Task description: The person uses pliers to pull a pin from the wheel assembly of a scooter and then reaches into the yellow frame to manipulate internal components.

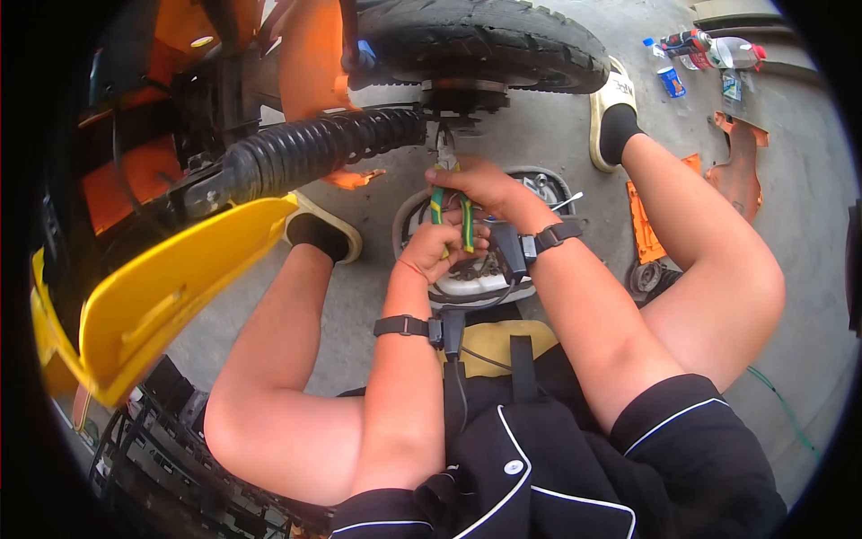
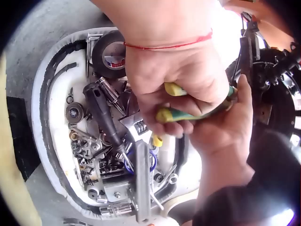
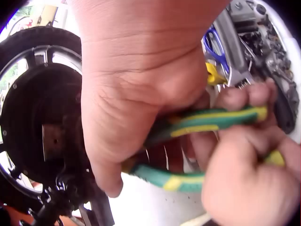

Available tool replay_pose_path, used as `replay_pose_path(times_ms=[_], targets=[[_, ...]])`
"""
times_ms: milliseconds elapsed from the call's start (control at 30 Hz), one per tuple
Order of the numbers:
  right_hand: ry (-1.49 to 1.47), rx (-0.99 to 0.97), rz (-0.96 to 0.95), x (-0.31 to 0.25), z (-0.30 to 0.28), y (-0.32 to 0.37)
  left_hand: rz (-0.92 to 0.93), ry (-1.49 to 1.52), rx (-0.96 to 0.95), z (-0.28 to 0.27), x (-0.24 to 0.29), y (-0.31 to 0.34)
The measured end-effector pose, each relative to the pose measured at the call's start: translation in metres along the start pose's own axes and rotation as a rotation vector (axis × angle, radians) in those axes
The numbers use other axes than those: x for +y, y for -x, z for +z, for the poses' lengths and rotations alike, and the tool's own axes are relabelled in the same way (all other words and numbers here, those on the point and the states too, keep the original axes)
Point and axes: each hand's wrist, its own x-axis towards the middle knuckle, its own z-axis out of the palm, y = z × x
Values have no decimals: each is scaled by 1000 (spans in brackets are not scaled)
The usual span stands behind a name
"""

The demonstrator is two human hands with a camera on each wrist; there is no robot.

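Note:
Pliers with green and yellow handles (image 1: pixel 437 208) point up toward the wheel hub in the head view. My right hand (image 1: pixel 489 190) holds them near the pivot, thumb along one handle. Lower down, my left hand (image 1: pixel 440 247) grips the handle ends; in the left wrist view its fingers curl round the handles (image 2: pixel 178 115). The plier jaws overlap a dark cable-like part below the hub in the head view. Beneath both hands lies a white shell with a grey rim (image 2: pixel 42 117), holding an adjustable wrench (image 2: pixel 142 165), a black-handled screwdriver (image 2: pixel 101 108), and a black tape roll (image 2: pixel 110 54).
A tyre (image 1: pixel 485 49) and a black coil shock absorber (image 1: pixel 314 148) stand ahead. A yellow panel (image 1: pixel 180 292) juts in from the left. Orange panel pieces (image 1: pixel 645 225) and bottles (image 1: pixel 664 70) lie on the right floor.

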Motion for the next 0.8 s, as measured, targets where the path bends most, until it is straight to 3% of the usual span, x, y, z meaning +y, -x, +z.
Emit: replay_pose_path(times_ms=[33, 133, 167, 267, 367, 433, 600, 667, 800], targets=[[74, -11, 23, 0, 0, 1, 2, -2, -1, 3, -2, 2], [119, 79, -97, 13, 9, 0, 69, -273, 346, 15, -11, 6], [119, 76, -100, 20, 11, -1, 71, -275, 348, 20, -16, 6], [154, 147, -197, 26, 18, -1, 177, -1108, 863, 32, -28, 6], [263, 156, -81, 24, 20, -3, 235, -1243, 1029, 42, -36, 8], [162, 147, 46, 24, 21, -12, 259, -1281, 1077, 51, -33, 9], [248, 210, -62, 18, 27, -14, 188, -1275, 1105, 72, -19, 15], [264, 244, -104, 18, 28, -19, 275, -1190, 1033, 61, -22, 9], [371, 247, -101, 12, 26, -24, 276, -1150, 1033, 66, -13, 7]])
